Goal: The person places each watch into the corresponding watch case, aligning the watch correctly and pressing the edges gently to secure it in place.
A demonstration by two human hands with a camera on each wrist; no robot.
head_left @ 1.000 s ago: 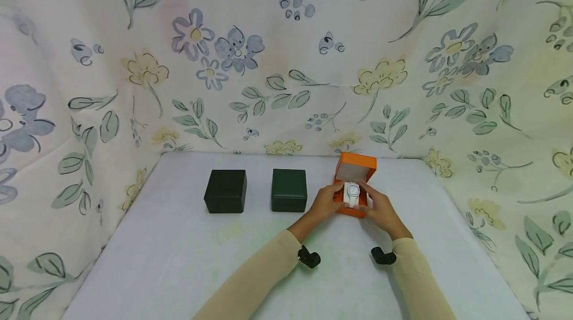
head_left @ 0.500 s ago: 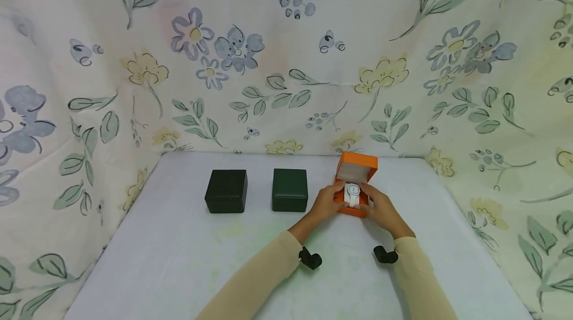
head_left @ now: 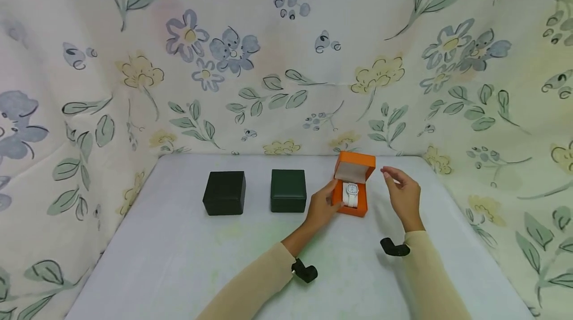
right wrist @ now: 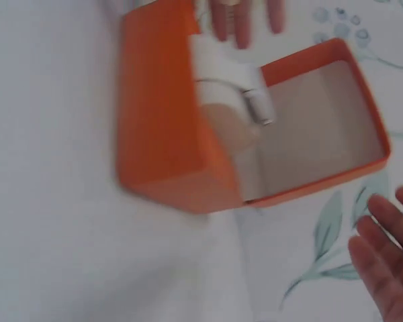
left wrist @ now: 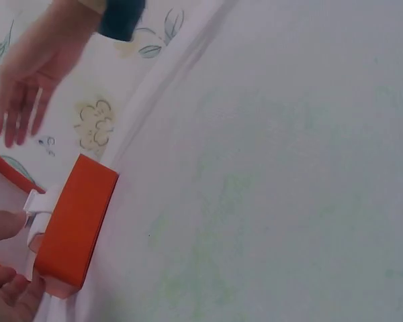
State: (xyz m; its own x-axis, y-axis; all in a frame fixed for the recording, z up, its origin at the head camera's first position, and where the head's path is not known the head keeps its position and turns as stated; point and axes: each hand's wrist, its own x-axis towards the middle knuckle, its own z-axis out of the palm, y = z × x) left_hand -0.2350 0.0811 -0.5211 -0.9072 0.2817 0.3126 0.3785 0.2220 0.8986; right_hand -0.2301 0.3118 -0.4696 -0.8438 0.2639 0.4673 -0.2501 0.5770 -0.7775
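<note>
An orange watch box (head_left: 356, 160) stands with its lid raised at the back right of the table. Inside it, a white wristwatch (head_left: 352, 189) sits upright round its cushion, dial facing me. My left hand (head_left: 321, 205) grips the box's left side; in the left wrist view its fingers (left wrist: 13, 295) are at the orange wall (left wrist: 79, 221) and the thumb reaches in by the watch. Off to the right of the box, my right hand (head_left: 404, 195) is raised, holding nothing. Its loosely extended fingers (right wrist: 383, 258) show beside the lid in the right wrist view.
A dark green box (head_left: 288, 190) with its lid down stands left of the orange one. Farther left is a black box (head_left: 225, 193), closed too. Floral cloth (head_left: 286, 61) hangs behind the white table (head_left: 179, 270) and along its sides.
My right hand has let go of the watch and box and moved right, up into the air. The left hand stays at the box's left side. The watch remains in the box.
</note>
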